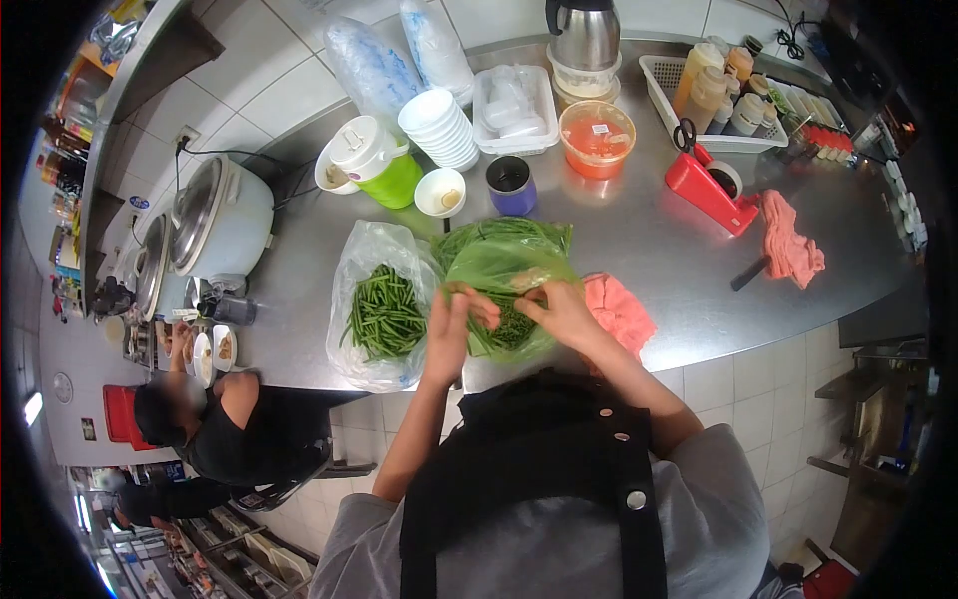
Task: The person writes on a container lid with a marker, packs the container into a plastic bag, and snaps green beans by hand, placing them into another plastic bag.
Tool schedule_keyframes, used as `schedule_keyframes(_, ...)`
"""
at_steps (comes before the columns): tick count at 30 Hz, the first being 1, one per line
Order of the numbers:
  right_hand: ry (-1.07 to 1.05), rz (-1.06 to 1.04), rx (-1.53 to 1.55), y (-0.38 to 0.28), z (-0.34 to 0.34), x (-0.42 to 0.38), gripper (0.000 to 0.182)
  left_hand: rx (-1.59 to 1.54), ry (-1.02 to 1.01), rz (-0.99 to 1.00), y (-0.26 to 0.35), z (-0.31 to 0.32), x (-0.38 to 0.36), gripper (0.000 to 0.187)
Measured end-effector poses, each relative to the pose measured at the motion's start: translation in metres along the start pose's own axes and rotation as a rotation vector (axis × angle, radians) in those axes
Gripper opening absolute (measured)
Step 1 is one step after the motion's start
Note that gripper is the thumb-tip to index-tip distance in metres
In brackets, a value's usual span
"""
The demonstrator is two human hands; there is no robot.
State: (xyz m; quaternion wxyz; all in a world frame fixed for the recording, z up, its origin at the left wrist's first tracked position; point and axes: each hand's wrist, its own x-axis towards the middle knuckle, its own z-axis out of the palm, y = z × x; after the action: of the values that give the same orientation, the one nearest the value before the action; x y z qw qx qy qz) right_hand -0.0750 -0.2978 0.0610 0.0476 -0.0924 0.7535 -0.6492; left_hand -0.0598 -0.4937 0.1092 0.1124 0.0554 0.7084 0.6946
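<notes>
A green plastic bag (554,268) lies at the counter's front edge, with long green beans (489,236) behind it and small cut green pieces (512,327) inside. Over the bag, my left hand (459,311) has its fingers curled inward toward the right. Opposite it, my right hand (557,311) pinches with thumb and fingertips close together; I cannot make out what either hand holds. Left of my hands, a clear plastic bag (344,299) stands open, full of cut green beans (384,311). A pink cloth (617,311) rests beside my right wrist.
Behind the bags stand a purple cup (512,190), a small white bowl (440,194), stacked white bowls (439,128) and an orange tub (597,140). A red tape dispenser (711,190) and another pink cloth (791,240) lie right. Rice cookers (222,215) and a co-worker (254,429) are left.
</notes>
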Motion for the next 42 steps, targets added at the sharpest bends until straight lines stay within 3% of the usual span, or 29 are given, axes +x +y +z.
schedule_keyframes(3, -0.162, 0.002, 0.093, -0.003, 0.004, -0.004, 0.025, -0.499, 0.139, 0.069, 0.008, -0.002, 0.003, 0.022)
schedule_keyframes(4, -0.276, 0.037, 0.203, -0.006, 0.006, -0.005, 0.028, -0.5, 0.141, 0.072, 0.009, -0.002, 0.004, 0.022)
schedule_keyframes(8, -0.395, 0.14, 0.3, -0.008, 0.015, -0.007, 0.027, -0.572, 0.189, 0.118, 0.009, 0.003, 0.003, 0.023)
schedule_keyframes(14, -0.24, 0.145, 0.231, -0.015, 0.019, -0.008, 0.023, -0.518, 0.228, 0.134, -0.007, 0.013, 0.002, 0.022)
schedule_keyframes(21, -0.208, 0.172, 0.264, -0.016, 0.018, -0.011, 0.02, -0.574, 0.219, 0.146, 0.0, 0.015, 0.001, 0.024)
schedule_keyframes(26, 0.062, 0.063, 0.049, -0.022, 0.015, -0.009, 0.015, -0.43, 0.153, 0.045, -0.003, 0.019, 0.002, 0.022)
schedule_keyframes(33, 0.036, -0.016, -0.044, -0.031, 0.008, -0.011, 0.015, -0.389, 0.043, -0.076, -0.008, 0.019, 0.003, 0.021)
schedule_keyframes(36, 0.0, 0.096, 0.133, -0.028, 0.006, -0.008, 0.015, -0.508, 0.066, -0.046, -0.006, 0.018, 0.002, 0.021)
schedule_keyframes(38, -0.086, 0.104, 0.426, -0.026, 0.005, -0.006, 0.018, -0.521, 0.12, -0.012, -0.001, 0.018, 0.003, 0.021)
schedule_keyframes(42, -0.035, -0.014, 0.07, -0.038, 0.003, -0.012, 0.023, -0.492, 0.179, 0.034, -0.002, 0.015, 0.005, 0.021)
